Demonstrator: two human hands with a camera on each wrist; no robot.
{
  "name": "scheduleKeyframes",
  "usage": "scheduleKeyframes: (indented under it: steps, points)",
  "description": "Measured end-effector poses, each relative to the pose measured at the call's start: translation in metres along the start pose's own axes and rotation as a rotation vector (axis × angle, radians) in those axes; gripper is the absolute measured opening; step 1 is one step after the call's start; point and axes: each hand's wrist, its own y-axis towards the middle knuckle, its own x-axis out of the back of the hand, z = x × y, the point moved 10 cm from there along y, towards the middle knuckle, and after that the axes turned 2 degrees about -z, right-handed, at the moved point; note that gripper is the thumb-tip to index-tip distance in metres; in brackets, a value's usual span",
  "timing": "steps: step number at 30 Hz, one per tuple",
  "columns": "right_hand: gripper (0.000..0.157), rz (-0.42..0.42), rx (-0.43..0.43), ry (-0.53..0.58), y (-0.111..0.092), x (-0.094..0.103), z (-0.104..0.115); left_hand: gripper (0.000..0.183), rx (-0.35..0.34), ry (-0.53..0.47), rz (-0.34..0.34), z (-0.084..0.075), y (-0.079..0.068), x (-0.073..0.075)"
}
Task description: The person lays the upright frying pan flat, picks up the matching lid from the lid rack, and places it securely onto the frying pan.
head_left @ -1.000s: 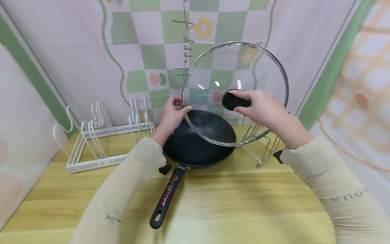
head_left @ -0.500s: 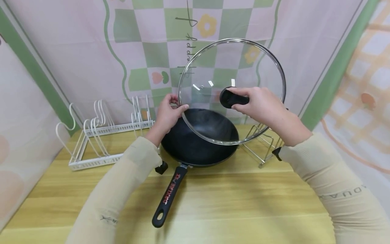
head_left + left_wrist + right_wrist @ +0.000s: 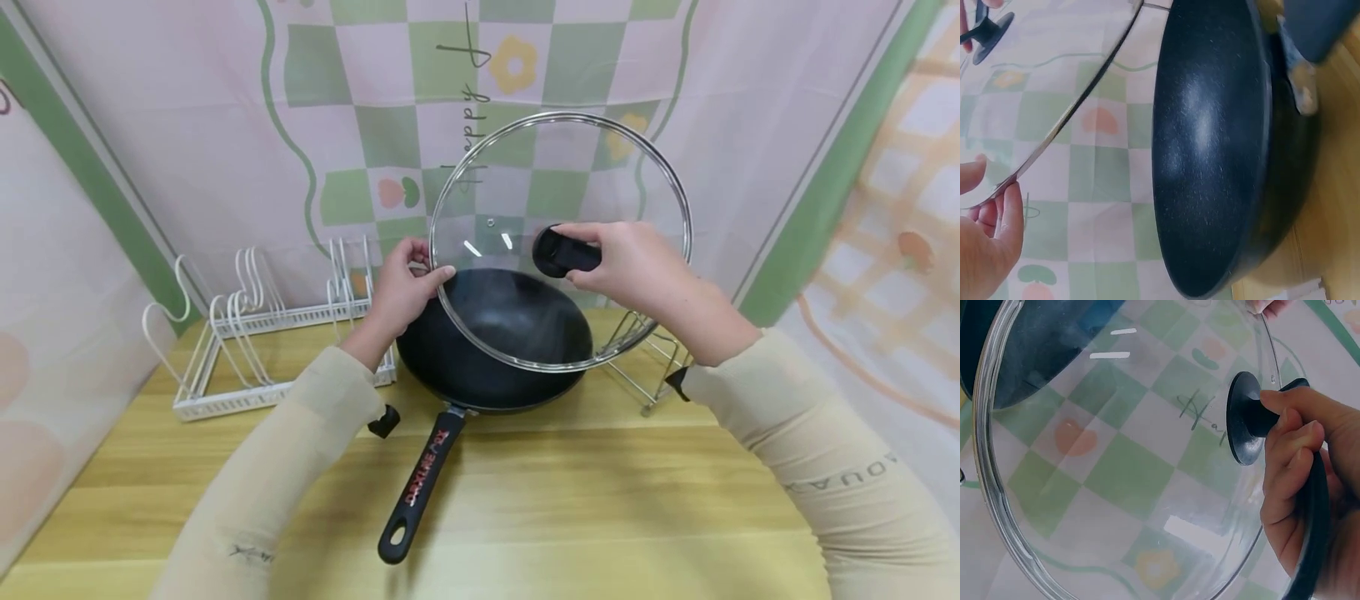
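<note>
In the head view the right hand (image 3: 637, 271) covers much of the black lid handle (image 3: 558, 252), and the wire rack (image 3: 651, 354) at four o'clock of the pan (image 3: 495, 350) is half hidden behind that wrist. The left wrist view cuts off the pan at twelve and six o'clock. The writing on the pan's handle (image 3: 422, 481) is too small to read.

Round glass lid (image 3: 570, 183) with steel rim, black knob (image 3: 558, 252), tilted upright above black wok (image 3: 495, 346)
</note>
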Motion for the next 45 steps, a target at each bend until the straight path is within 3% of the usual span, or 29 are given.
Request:
scheduleKeyframes:
  steps: [3, 13, 21, 32, 45]
  points:
    - [0.061, -0.012, 0.027, -0.028, 0.000, -0.001, 0.007, 0.036, -0.003, 0.038, -0.002, 0.002, -0.002, 0.006]
    - [0.056, -0.052, 0.030, -0.113, 0.003, 0.000, 0.013, 0.035, 0.009, -0.009, -0.009, 0.004, -0.005, 0.015]
    - [0.052, -0.139, 0.088, -0.205, 0.006, 0.001, 0.014, 0.037, 0.024, -0.014, -0.038, 0.000, -0.006, 0.016]
    - [0.045, -0.257, 0.179, -0.248, 0.012, 0.003, 0.020, 0.033, 0.051, -0.073, -0.071, -0.001, -0.008, 0.018]
    - [0.045, -0.208, 0.129, -0.198, 0.020, -0.005, 0.016, 0.029, 0.073, -0.164, -0.106, 0.009, -0.015, 0.017]
